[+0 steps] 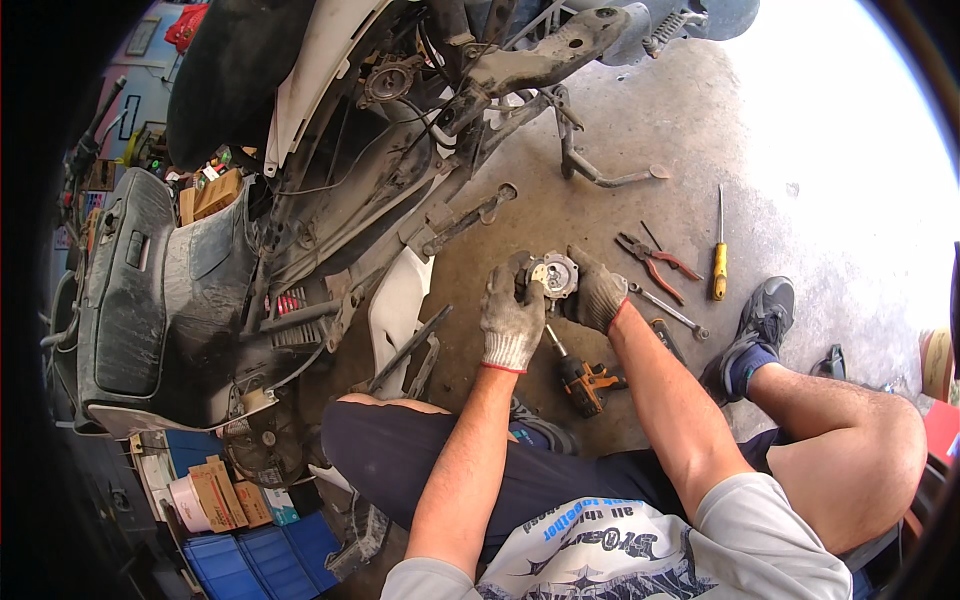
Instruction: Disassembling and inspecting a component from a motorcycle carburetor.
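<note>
Both my hands wear grey work gloves and meet low over the concrete floor. Between them is a small round metal housing with a recessed centre and lugs on its rim. My left hand is closed at its left side, where a pale patch shows by the fingertips; whether that is a separate piece I cannot tell. My right hand grips the housing's right edge, its fingers partly hidden underneath. Just below, a black and orange power drill lies with its bit pointing toward the housing.
A partly stripped scooter frame fills the left and top, its stand reaching right. Red-handled pliers, a wrench and a yellow screwdriver lie right of my hands. Blue bins stand lower left.
</note>
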Action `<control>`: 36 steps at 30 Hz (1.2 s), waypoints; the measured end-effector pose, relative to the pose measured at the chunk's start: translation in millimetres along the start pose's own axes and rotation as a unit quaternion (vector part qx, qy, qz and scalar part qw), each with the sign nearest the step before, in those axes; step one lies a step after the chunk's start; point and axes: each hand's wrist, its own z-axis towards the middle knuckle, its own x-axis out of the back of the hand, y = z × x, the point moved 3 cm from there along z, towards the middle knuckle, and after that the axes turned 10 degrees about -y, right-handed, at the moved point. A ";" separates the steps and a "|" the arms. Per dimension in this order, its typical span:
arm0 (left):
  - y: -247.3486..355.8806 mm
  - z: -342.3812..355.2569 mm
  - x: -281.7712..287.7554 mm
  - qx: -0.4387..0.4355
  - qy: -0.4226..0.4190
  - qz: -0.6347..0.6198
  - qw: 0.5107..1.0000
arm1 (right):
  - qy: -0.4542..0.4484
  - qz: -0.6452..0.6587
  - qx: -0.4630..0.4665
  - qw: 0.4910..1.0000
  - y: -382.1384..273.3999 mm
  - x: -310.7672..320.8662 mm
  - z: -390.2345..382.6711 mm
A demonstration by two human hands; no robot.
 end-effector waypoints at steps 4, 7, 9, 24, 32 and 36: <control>-2.0 0.4 0.3 -0.012 0.013 0.002 1.000 | 0.007 0.000 -0.001 1.000 0.5 -2.5 -1.3; -2.7 0.0 -0.3 0.004 0.006 -0.013 1.000 | 0.009 -0.003 0.005 1.000 0.5 -1.3 -0.6; -4.0 -0.3 -0.9 0.017 0.009 -0.001 1.000 | 0.002 -0.017 0.002 1.000 1.0 -0.5 0.3; -19.2 2.2 -5.7 0.017 0.027 0.032 0.999 | 0.015 -0.039 -0.008 0.999 3.6 6.9 4.5; -14.8 2.9 -3.7 -0.012 0.031 0.021 0.999 | 0.003 -0.038 0.000 0.999 3.5 10.2 7.8; -7.8 2.2 -1.8 -0.005 0.018 0.004 1.000 | -0.014 -0.045 0.003 0.999 1.5 7.5 4.8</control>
